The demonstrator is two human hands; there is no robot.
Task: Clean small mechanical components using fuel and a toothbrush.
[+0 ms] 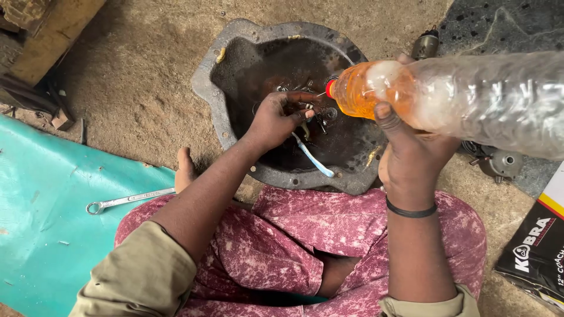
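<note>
A dark, oily metal pan (207, 76) with a bolt-hole flange lies on the dirt floor in front of my knees. My left hand (276, 117) reaches into it and pinches a small metal part among several bolts lying in dark liquid. A light blue toothbrush (314, 159) sticks out from under that hand toward the pan's near rim. My right hand (411, 147) grips a clear plastic bottle (487, 100) tipped on its side, orange liquid pooled at its neck (352, 94), the mouth just right of my left fingers.
A combination wrench (126, 200) lies on a teal tarp (53, 211) at left, by my bare foot (185, 170). Wooden beams (44, 35) stand at top left. A round metal part (499, 164) and a black carton (537, 246) sit at right.
</note>
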